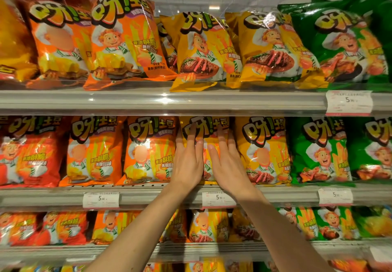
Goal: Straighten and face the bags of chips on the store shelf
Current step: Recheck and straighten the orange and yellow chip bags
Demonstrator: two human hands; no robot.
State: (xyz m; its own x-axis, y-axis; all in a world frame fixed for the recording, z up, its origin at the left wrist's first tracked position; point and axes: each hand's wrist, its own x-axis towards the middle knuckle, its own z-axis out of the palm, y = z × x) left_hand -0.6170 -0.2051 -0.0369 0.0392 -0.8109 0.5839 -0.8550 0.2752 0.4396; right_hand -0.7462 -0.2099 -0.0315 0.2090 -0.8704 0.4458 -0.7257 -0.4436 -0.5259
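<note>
On the middle shelf [161, 195] a yellow chip bag [206, 127] stands upright, facing out. My left hand [188, 159] and my right hand [227, 161] both lie flat on its front, fingers stretched upward and slightly apart, thumbs nearly touching. The hands cover most of the bag's lower half. An orange bag [148, 151] stands to its left and another yellow bag [263, 151] to its right. Neither hand grips anything.
The top shelf [161, 100] holds orange, yellow and green bags; one yellow bag [201, 49] leans and overhangs the edge. Green bags [318, 151] fill the right side, red bags [27, 151] the left. Price tags [218, 197] hang on the shelf rails. More bags sit on the shelves below.
</note>
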